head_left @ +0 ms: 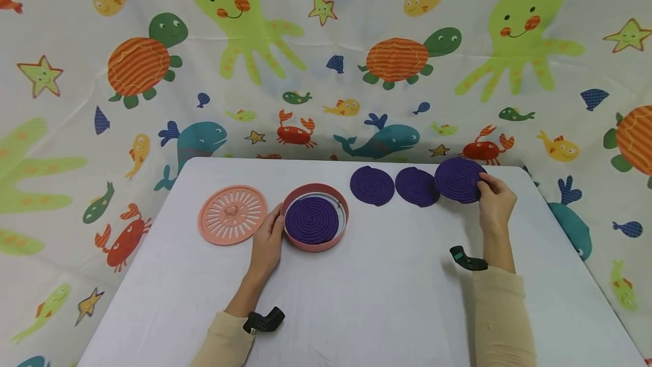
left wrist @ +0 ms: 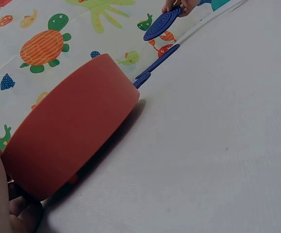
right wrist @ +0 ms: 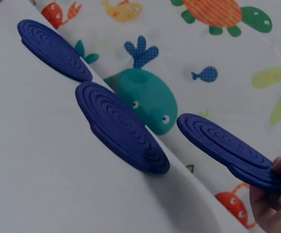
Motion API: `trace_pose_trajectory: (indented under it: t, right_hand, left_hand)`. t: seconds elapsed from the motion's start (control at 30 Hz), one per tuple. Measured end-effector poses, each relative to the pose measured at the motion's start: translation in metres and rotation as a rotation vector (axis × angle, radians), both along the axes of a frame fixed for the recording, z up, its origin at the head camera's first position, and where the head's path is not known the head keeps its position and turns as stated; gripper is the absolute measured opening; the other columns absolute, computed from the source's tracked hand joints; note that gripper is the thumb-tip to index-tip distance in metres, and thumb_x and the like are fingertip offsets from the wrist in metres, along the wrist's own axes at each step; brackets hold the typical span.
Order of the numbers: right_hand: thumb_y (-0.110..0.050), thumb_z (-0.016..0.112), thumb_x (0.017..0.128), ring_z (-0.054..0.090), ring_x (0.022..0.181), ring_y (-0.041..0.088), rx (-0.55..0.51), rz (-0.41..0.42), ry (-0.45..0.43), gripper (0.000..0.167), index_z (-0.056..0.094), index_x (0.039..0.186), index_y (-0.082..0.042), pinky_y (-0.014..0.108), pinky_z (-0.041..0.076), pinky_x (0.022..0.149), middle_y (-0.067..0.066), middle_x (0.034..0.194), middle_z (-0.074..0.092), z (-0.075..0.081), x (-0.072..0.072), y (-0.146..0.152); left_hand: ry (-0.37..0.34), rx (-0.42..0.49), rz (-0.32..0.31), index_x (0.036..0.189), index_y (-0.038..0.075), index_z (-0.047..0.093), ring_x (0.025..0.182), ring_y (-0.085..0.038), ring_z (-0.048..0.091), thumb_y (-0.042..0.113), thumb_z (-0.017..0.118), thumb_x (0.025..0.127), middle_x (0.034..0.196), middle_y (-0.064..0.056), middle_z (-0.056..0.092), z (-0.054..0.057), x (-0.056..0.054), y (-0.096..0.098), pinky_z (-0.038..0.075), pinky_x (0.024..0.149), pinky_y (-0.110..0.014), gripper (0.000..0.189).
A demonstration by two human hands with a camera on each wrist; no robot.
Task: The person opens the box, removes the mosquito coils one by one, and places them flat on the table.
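Observation:
My left hand (head_left: pixel 268 242) grips the left side of a round pink mosquito coil holder (head_left: pixel 317 248), its thumb by the rim and its fingers low at the wall in the left wrist view. A purple mosquito coil (head_left: pixel 312 220) lies inside the holder, over a pale inner ring. At the table's far right, my right hand (head_left: pixel 496 203) pinches the edge of another purple mosquito coil (right wrist: pixel 228 148), held up off the table. Two more coils lie flat to its left, the middle coil (head_left: pixel 416 187) and the left coil (head_left: pixel 372 186). The held coil slightly overlaps the middle one in the head view.
A pink slotted lid (head_left: pixel 224 232) with a small central knob lies left of the holder. The white table (head_left: pixel 387 299) ends at the back against a hanging cloth (head_left: pixel 326 44) printed with sea animals. Each wrist wears a black camera band.

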State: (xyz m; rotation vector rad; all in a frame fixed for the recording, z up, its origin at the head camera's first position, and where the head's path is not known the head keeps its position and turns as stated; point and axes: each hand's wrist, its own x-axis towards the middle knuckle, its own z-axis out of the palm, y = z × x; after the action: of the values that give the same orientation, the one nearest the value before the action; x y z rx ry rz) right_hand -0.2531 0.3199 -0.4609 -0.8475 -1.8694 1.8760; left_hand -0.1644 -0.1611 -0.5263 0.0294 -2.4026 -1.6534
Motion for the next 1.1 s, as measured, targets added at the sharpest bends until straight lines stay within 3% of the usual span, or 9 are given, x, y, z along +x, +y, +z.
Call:
trace_pose_trajectory:
  t: [0.2, 0.27, 0.43, 0.53, 0.8, 1.0, 1.1]
  right_hand:
    - [-0.01, 0.055, 0.101, 0.056, 0.113, 0.006, 0.021, -0.005, -0.072, 0.032, 0.068, 0.13, -0.012, 0.014, 0.049, 0.101, -0.001, 0.129, 0.06, -0.007, -0.004, 0.009]
    - [-0.01, 0.054, 0.101, 0.055, 0.117, 0.007, 0.017, -0.011, -0.085, 0.032, 0.068, 0.13, -0.013, 0.019, 0.047, 0.108, -0.002, 0.13, 0.06, -0.009, -0.005, 0.012]
    - [-0.008, 0.053, 0.101, 0.054, 0.122, 0.009, 0.019, -0.024, -0.101, 0.032, 0.068, 0.13, -0.013, 0.023, 0.044, 0.113, 0.0, 0.133, 0.059, -0.014, -0.009, 0.018]
    - [-0.008, 0.054, 0.101, 0.054, 0.123, 0.009, 0.023, -0.022, -0.103, 0.033, 0.068, 0.13, -0.012, 0.019, 0.045, 0.109, 0.001, 0.134, 0.059, -0.017, -0.01, 0.021]
    - [-0.01, 0.055, 0.1, 0.054, 0.119, 0.007, 0.087, -0.007, -0.122, 0.033, 0.067, 0.132, -0.011, 0.009, 0.047, 0.089, -0.003, 0.124, 0.062, -0.025, -0.011, 0.029]
    - [-0.009, 0.056, 0.1, 0.055, 0.114, 0.006, 0.104, -0.007, -0.111, 0.034, 0.066, 0.132, -0.008, 0.006, 0.044, 0.081, -0.01, 0.107, 0.063, -0.029, -0.01, 0.03]
    - [-0.008, 0.056, 0.1, 0.055, 0.115, 0.006, 0.107, -0.01, -0.109, 0.034, 0.066, 0.132, -0.008, 0.007, 0.045, 0.083, -0.008, 0.109, 0.064, -0.031, -0.01, 0.031]
  left_hand:
    - [0.006, 0.014, -0.012, 0.148, 0.011, 0.049, 0.144, -0.021, 0.045, 0.027, 0.045, 0.108, 0.15, -0.008, 0.053, -0.001, -0.001, 0.0, 0.037, 0.119, -0.037, 0.044]
    - [-0.008, 0.015, -0.013, 0.148, 0.007, 0.048, 0.144, -0.023, 0.045, 0.023, 0.045, 0.108, 0.151, -0.011, 0.052, 0.008, 0.002, 0.002, 0.036, 0.119, -0.038, 0.043]
    - [-0.031, 0.012, -0.012, 0.147, -0.002, 0.047, 0.144, -0.029, 0.044, 0.013, 0.045, 0.107, 0.15, -0.017, 0.052, 0.035, 0.013, 0.01, 0.035, 0.119, -0.041, 0.043]
    - [-0.025, 0.005, -0.014, 0.147, -0.002, 0.047, 0.143, -0.029, 0.045, 0.013, 0.045, 0.107, 0.149, -0.018, 0.052, 0.037, 0.014, 0.01, 0.036, 0.118, -0.04, 0.043]
    - [-0.011, 0.009, 0.006, 0.149, 0.005, 0.047, 0.144, -0.025, 0.045, 0.019, 0.044, 0.108, 0.15, -0.013, 0.052, -0.002, 0.001, 0.003, 0.036, 0.119, -0.039, 0.043]
    - [0.018, 0.005, 0.003, 0.148, 0.011, 0.05, 0.143, -0.022, 0.046, 0.026, 0.045, 0.108, 0.149, -0.008, 0.055, -0.009, 0.0, 0.002, 0.038, 0.117, -0.037, 0.043]
    - [0.027, 0.003, 0.007, 0.148, 0.012, 0.05, 0.142, -0.021, 0.047, 0.027, 0.045, 0.108, 0.149, -0.007, 0.055, -0.009, 0.001, 0.002, 0.038, 0.117, -0.038, 0.043]
